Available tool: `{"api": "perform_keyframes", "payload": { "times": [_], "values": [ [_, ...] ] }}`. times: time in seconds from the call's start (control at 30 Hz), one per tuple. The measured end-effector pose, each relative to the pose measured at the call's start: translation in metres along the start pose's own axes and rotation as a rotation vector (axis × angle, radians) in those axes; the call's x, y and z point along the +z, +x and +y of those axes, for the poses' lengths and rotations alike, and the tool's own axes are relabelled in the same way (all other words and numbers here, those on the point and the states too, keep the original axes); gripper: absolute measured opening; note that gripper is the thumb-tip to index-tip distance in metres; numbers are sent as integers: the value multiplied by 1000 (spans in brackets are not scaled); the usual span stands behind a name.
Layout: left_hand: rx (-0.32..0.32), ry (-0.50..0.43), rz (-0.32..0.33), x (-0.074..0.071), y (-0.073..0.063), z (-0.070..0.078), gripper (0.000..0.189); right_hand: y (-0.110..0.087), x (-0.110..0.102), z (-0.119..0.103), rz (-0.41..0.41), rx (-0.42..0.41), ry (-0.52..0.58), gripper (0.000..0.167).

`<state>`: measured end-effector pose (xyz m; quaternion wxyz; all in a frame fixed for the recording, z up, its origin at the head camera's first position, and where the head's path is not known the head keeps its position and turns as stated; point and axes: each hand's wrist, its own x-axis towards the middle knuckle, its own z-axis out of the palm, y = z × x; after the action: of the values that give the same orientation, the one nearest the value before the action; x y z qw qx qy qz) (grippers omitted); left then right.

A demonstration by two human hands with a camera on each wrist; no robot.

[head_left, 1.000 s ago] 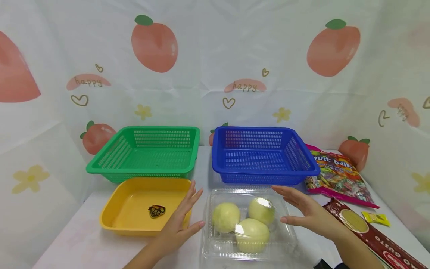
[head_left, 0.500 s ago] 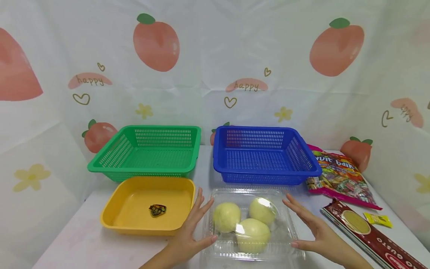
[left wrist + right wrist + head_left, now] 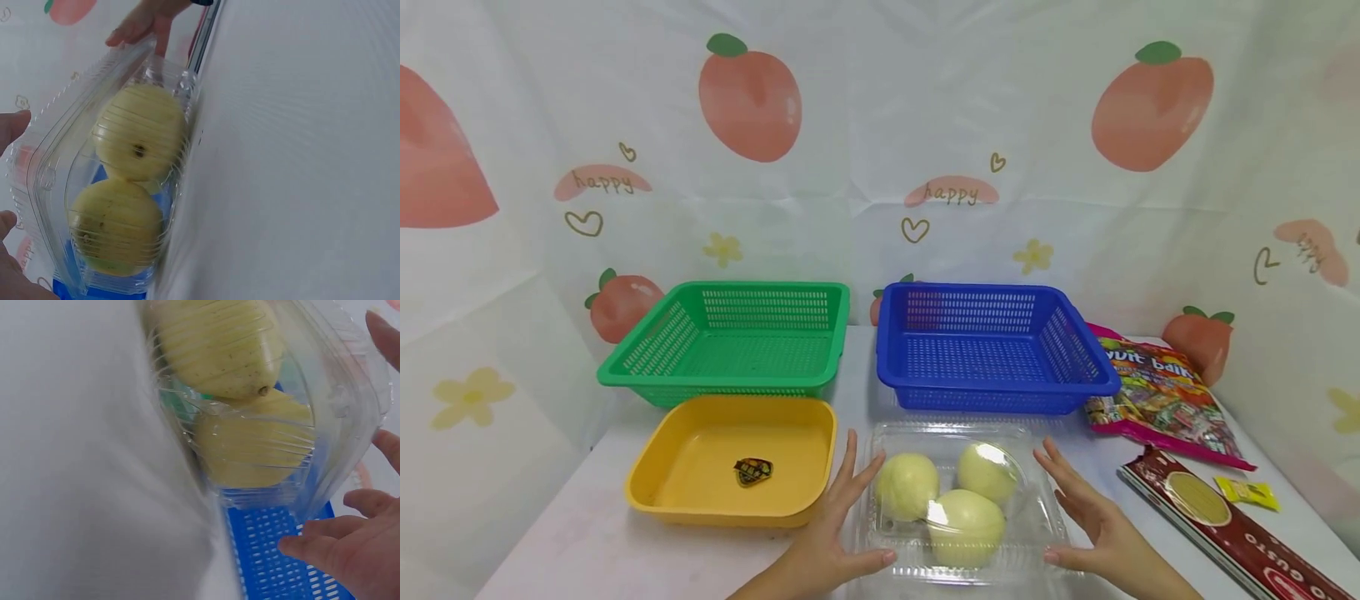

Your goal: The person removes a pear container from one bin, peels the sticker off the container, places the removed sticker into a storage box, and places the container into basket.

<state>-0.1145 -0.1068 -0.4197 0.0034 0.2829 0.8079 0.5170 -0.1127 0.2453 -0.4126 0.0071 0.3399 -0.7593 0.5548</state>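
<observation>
A clear plastic clamshell box (image 3: 1033, 525) lies on the table, holding three pale yellow-green round fruits (image 3: 966, 527). My left hand (image 3: 831, 525) is at the box's left side, fingers spread and thumb near the front left corner. On the opposite side my right hand (image 3: 1105, 533) has its fingers apart, thumb at the front right edge. In the left wrist view, the box (image 3: 56, 137) shows its ribbed side and domed lid, with left fingertips right at the lid. In the right wrist view, fingers of my right hand (image 3: 362, 544) lie beside the box wall.
A yellow basin (image 3: 658, 500) with a small dark-and-gold packet (image 3: 752, 471) stands left. Behind are a green basket (image 3: 722, 382) and a blue basket (image 3: 992, 387). To the right lie a candy bag (image 3: 1172, 400), a long brown package (image 3: 1232, 521) and a small yellow packet (image 3: 1247, 493).
My left hand has moved right, from beside the basin to the box's left side. My right hand has shifted slightly right and down, to the box's right side. The box stays in place.
</observation>
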Motion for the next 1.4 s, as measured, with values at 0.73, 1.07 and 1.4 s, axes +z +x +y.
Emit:
{"api": "perform_keyframes", "payload": {
  "times": [0.73, 1.07, 1.4],
  "values": [
    [-4, -78, -80, 7, 1, -8, 90, 0, 16, -4, -25, 264, -161, 82],
    [-8, -121, -120, 9, 3, -7, 84, 0, 18, -4, -22, 302, -103, 70],
    [-30, -83, -106, 12, 2, -4, 71, 0, 18, -6, -42, 260, -132, 59]
  ]
}}
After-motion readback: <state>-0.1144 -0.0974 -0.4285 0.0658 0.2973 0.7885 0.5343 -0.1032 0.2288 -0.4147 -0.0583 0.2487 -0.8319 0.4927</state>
